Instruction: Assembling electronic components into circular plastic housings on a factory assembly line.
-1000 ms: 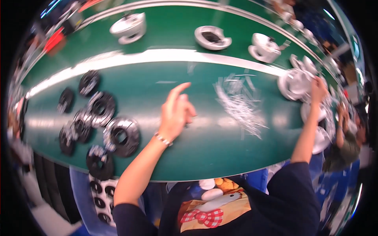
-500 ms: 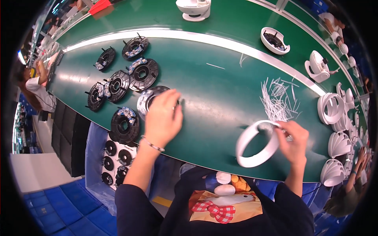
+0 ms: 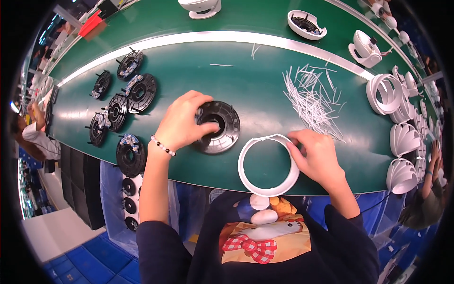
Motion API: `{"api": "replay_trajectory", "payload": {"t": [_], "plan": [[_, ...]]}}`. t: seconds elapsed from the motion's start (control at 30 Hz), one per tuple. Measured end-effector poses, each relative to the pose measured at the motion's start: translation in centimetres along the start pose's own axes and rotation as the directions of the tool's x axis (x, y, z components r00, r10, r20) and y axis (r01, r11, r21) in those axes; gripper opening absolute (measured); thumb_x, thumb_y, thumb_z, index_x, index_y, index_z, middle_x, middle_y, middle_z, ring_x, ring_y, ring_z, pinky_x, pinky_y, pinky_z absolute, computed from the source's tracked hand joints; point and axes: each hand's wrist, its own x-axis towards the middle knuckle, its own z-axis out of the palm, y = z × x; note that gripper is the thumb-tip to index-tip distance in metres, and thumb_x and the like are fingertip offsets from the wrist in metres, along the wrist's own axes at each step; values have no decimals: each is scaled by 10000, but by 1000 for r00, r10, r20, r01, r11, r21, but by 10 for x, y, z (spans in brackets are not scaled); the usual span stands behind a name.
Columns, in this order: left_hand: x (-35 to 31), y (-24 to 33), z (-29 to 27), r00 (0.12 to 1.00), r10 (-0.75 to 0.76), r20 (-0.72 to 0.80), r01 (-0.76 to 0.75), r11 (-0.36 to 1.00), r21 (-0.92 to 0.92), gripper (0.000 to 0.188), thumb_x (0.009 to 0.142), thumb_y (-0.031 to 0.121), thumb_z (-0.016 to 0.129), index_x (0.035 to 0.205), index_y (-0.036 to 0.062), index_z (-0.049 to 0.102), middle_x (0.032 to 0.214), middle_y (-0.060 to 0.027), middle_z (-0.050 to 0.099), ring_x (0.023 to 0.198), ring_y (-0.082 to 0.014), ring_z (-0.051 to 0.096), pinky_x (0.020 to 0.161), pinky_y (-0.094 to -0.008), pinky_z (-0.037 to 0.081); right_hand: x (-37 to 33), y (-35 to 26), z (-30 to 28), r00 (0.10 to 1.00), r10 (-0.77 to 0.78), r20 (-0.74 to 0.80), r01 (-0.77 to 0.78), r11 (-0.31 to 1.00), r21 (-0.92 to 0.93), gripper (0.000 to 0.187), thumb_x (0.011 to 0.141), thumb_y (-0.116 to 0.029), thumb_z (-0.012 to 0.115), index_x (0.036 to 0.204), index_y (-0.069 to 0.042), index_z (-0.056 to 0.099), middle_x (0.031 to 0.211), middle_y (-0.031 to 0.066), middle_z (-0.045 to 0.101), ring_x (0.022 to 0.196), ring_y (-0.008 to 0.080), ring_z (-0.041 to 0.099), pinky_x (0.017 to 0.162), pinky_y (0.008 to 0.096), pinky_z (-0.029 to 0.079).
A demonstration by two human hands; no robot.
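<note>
My left hand point(image 3: 183, 122) is closed on a round black plastic disc point(image 3: 231, 124) with a hole in its middle. The thumb reaches to the central hole, while the other fingers are partly hidden behind the disc's far left side. Near the front edge of the table, my right hand point(image 3: 316, 155) pinches the upper right rim of a white plastic ring point(image 3: 243, 166). Green tabletop shows through the ring, which faces up toward me. Disc and ring are close together but apart.
Several black discs with small circuit boards point(image 3: 142, 93) lie at left. A pile of thin white strips point(image 3: 314, 104) is beyond my right hand. White rings point(image 3: 384, 94) and curved white shells point(image 3: 403, 139) line the right edge. White housings point(image 3: 306, 24) stand at the back.
My left hand has gripped the black disc and brought it right, clear of the other discs. My right hand has moved the white ring left and turned it more face-on. The view has shifted.
</note>
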Motion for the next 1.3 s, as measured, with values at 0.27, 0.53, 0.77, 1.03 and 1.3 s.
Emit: {"api": "replay_trajectory", "payload": {"t": [0.27,0.53,0.77,1.03,1.3], "plan": [[28,4,25,985,-171,-22,171,985,15,361,646,172,683,955,9,589,803,-115,582,753,-236,575,677,-326,458,-11,-39,-7,941,-79,330,106,992,-65,1093,445,-446,777,1295,-14,242,1327,274,169,1207,470,194,898,624,223],[54,14,37,997,-49,61,55,993,-102,362,667,187,669,950,-10,556,778,-126,621,733,-271,603,698,-334,472,-23,-50,3,961,58,271,-52,998,-30,1099,449,-409,790,1311,-36,217,1323,278,168,1204,480,193,839,633,302],[66,28,46,971,-186,147,227,545,-807,175,826,51,526,957,-25,438,859,-107,602,736,-145,610,673,-254,500,-36,-38,4,951,138,277,-143,990,-2,1026,486,-306,784,1308,-41,229,1354,253,131,1229,465,153,973,520,217],[71,25,66,979,-194,-61,1,306,-952,190,835,36,508,975,-26,395,926,-163,590,795,-189,615,687,-280,521,-23,-39,6,961,164,221,-140,983,-120,1080,451,-326,797,1302,-15,208,1335,248,173,1196,442,233,918,602,208],[61,23,78,970,-187,-157,-112,232,-966,243,844,30,482,1061,-15,382,1027,-144,547,921,-190,574,779,-304,494,-2,-9,-4,926,242,-289,-83,880,468,1119,461,-211,813,1315,31,132,1291,182,279,1183,262,336,991,359,256]]}}
